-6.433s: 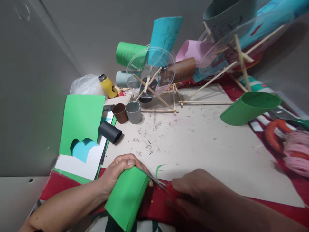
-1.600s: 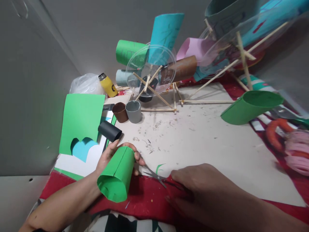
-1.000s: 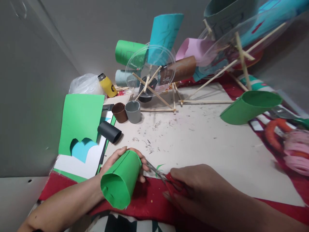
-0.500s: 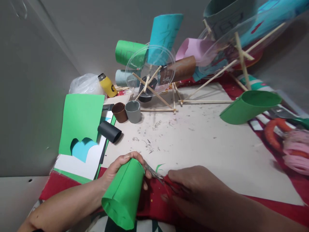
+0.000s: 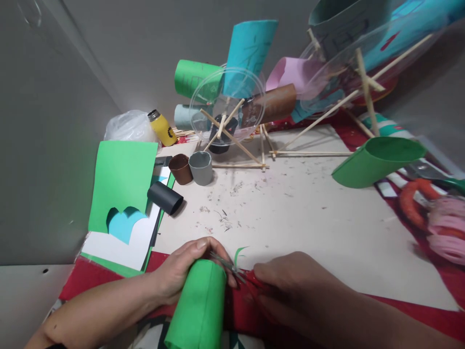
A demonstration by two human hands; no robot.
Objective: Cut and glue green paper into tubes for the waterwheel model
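My left hand [image 5: 183,269] is wrapped round a green paper tube [image 5: 198,310] at the bottom of the view, its far rim turned toward the scissors. My right hand [image 5: 290,286] grips small scissors [image 5: 227,264] with red handles. The metal blades touch the tube's far rim beside my left fingers. A thin green paper sliver [image 5: 239,252] lies just beyond the blades on the beige board [image 5: 298,213].
Green, white and blue paper sheets [image 5: 121,194] lie at left, with a black tube [image 5: 165,198], brown cup [image 5: 180,169] and grey cup [image 5: 201,167]. Behind stand a stick-and-paper-tube wheel [image 5: 228,104], a yellow bottle [image 5: 162,128] and a plastic bag [image 5: 129,127]. A green tube [image 5: 374,162] juts in at right.
My left hand has turned the green tube, swinging its near opening down and out of sight. The scissors have moved left onto the tube's far rim.
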